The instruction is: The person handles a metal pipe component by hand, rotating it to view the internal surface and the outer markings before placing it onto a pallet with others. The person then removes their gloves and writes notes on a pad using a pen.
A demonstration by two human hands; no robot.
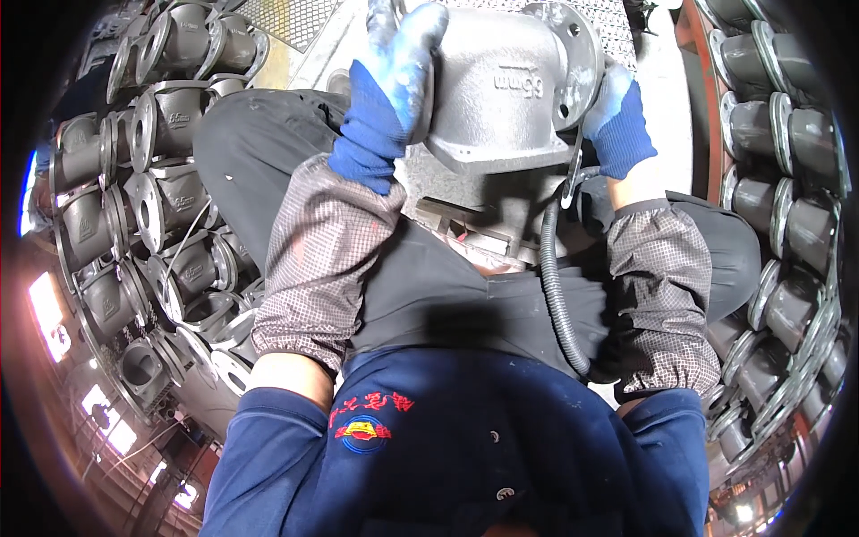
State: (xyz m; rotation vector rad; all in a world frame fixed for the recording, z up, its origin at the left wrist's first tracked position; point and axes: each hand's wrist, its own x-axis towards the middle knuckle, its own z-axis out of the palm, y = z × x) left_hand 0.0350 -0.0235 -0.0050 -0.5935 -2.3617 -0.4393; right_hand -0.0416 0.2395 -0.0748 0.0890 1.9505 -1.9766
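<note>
Between my two gloved hands is a grey flanged cast-metal valve body, with raised marks on its side and a square flange toward me. My left hand, in a blue glove with a pale worn coating, grips its left flange. At the round, bolt-holed right flange, my right hand is closed around the rim; its fingertips are hidden behind the metal. Just below that hand hangs a grey corrugated hose with a metal end piece. Whether the right hand also touches this piece cannot be made out.
Many similar grey castings are stacked at my left, and more castings stand in rows at my right beside a reddish upright. A metal mesh lies at the far left. Below the held casting, between my legs, is a metal fixture.
</note>
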